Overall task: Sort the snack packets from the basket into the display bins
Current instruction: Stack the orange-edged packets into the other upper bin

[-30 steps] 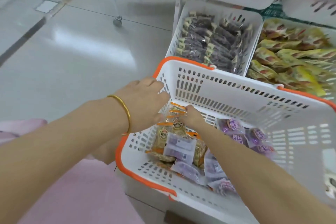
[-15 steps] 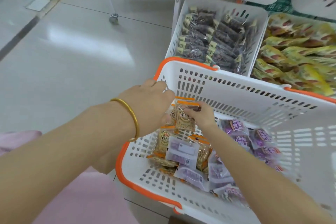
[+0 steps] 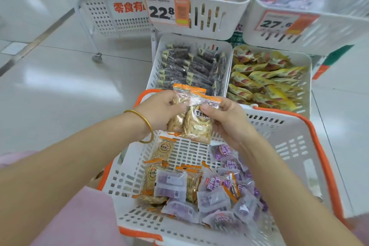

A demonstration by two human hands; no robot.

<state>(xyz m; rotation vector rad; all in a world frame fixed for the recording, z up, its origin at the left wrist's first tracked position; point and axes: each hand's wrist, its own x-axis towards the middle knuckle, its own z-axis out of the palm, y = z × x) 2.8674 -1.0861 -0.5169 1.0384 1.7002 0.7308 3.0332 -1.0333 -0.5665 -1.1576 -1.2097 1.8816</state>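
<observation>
Clear plastic, orange-topped snack packets [image 3: 196,124] held over far end of white slotted plastic basket with orange rim [image 3: 289,146]. Left hand [image 3: 159,114] grip and right hand [image 3: 229,124] grip both curled round these packets. Purple packets [image 3: 215,185] loose on basket floor.

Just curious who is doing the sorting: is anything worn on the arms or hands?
No sleeves or gloves: the arms are bare. The left hand has a thin gold bangle round its wrist; the right hand wears nothing visible.
</observation>
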